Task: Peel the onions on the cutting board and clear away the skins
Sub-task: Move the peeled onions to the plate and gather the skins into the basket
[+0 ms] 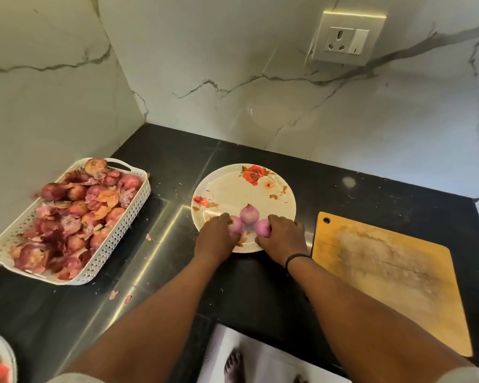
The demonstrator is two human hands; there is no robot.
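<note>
you're setting peeled onions down on the floral plate (260, 186), prob so they're staying clean and apart from the scraps. your left hand (215, 235) is curling over the left onion (236, 224), fingers wrapped round its near side, gripping it on the plate. your right hand (284, 236) is doing the same w/ the right onion (262, 227), thumb and fingers cupping it. a third onion (249, 214) is sitting free btwn and just behind the two, touching or nearly touching both. the cutting board (385, 269) is lying bare to your right, no onions on it. skins are piling in the white basket (116, 244) at left w/ unpeeled onions; a few skin bits (127, 298) are lying on the counter (343, 189), so clearing looks nearly done.
</note>
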